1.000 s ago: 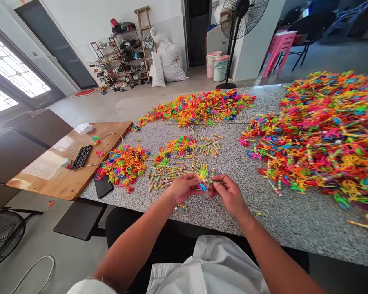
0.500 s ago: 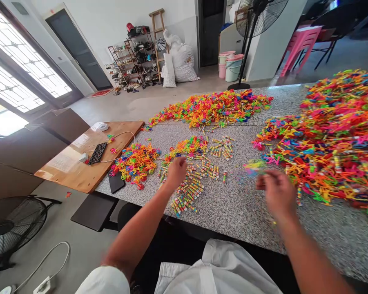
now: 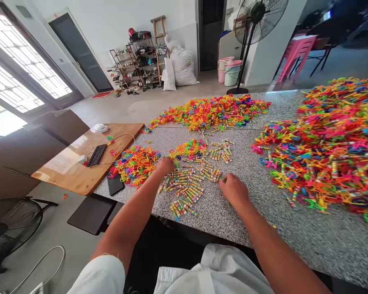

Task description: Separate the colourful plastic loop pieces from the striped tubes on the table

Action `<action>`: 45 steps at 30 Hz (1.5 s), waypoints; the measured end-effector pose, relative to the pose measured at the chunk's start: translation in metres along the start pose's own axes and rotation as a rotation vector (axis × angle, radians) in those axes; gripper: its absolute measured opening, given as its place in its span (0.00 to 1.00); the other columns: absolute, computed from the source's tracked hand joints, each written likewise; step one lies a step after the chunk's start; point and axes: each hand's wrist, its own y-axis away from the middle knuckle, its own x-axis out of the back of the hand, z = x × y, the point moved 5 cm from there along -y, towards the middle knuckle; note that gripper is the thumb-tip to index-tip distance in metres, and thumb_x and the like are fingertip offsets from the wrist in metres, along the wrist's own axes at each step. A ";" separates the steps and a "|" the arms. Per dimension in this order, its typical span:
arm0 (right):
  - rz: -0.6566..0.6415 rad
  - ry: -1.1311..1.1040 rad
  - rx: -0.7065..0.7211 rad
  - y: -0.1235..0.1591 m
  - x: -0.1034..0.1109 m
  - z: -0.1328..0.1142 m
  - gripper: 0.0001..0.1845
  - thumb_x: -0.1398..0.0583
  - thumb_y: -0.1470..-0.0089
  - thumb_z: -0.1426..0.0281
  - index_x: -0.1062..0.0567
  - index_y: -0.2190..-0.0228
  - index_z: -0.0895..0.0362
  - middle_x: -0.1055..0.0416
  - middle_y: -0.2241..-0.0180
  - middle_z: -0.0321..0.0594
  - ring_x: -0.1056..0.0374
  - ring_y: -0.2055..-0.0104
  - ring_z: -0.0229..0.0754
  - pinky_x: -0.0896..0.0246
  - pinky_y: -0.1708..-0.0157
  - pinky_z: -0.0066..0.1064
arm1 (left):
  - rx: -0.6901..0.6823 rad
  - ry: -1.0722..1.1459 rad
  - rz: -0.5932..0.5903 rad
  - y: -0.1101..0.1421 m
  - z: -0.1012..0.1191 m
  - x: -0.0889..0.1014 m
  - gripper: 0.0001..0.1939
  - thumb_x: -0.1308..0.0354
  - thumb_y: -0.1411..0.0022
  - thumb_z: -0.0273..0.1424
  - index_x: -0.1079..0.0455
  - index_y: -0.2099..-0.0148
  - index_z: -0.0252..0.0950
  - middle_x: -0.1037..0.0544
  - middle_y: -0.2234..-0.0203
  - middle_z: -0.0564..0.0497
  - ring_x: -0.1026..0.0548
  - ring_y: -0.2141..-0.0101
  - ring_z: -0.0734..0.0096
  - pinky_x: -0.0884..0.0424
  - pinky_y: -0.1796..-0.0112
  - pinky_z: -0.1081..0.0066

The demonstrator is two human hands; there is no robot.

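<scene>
My left hand (image 3: pixel 166 166) is closed, its fingertips at the edge of a small heap of bright plastic pieces (image 3: pixel 190 148). What it pinches, if anything, is hidden. Short striped tubes (image 3: pixel 190 192) lie in rough rows just right of and below that hand. At the right end of these rows, my right hand (image 3: pixel 235 190) rests low over the table with fingers pinched together; its fingertips cover whatever is between them. A second group of tubes (image 3: pixel 221 151) lies a little farther back.
Big heaps of coloured plastic pieces cover the table's right side (image 3: pixel 333 151) and back (image 3: pixel 214 112); another heap (image 3: pixel 136 163) lies left. A black phone (image 3: pixel 115 185) sits near the front edge. Beyond are a wooden board (image 3: pixel 64 167) with a keyboard (image 3: pixel 97 155) and a standing fan (image 3: pixel 248 53).
My right hand has moved left from beside the big right heap to the tube rows; the blurred coloured pieces near it are gone. My left hand has shifted slightly left.
</scene>
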 end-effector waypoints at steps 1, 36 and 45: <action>-0.026 0.033 -0.005 -0.003 0.000 -0.001 0.15 0.44 0.38 0.64 0.25 0.56 0.60 0.24 0.55 0.56 0.25 0.55 0.55 0.36 0.59 0.39 | -0.006 0.005 0.014 0.001 0.001 0.001 0.08 0.39 0.43 0.33 0.23 0.62 0.36 0.20 0.60 0.42 0.24 0.55 0.56 0.33 0.58 0.68; -0.627 -1.597 0.022 0.039 0.019 -0.048 0.16 0.29 0.54 0.61 0.21 0.65 0.56 0.31 0.77 0.31 0.40 0.81 0.32 0.45 0.85 0.23 | -0.410 1.118 -0.806 0.124 0.094 0.008 0.15 0.30 0.49 0.41 0.27 0.70 0.35 0.33 0.78 0.55 0.32 0.77 0.75 0.25 0.75 0.74; -0.686 -1.512 0.017 0.040 0.019 -0.044 0.18 0.28 0.56 0.59 0.22 0.68 0.58 0.32 0.79 0.31 0.41 0.83 0.31 0.46 0.87 0.22 | -0.368 1.140 -0.872 0.130 0.101 0.002 0.13 0.31 0.47 0.39 0.27 0.69 0.35 0.36 0.78 0.55 0.33 0.78 0.76 0.25 0.76 0.73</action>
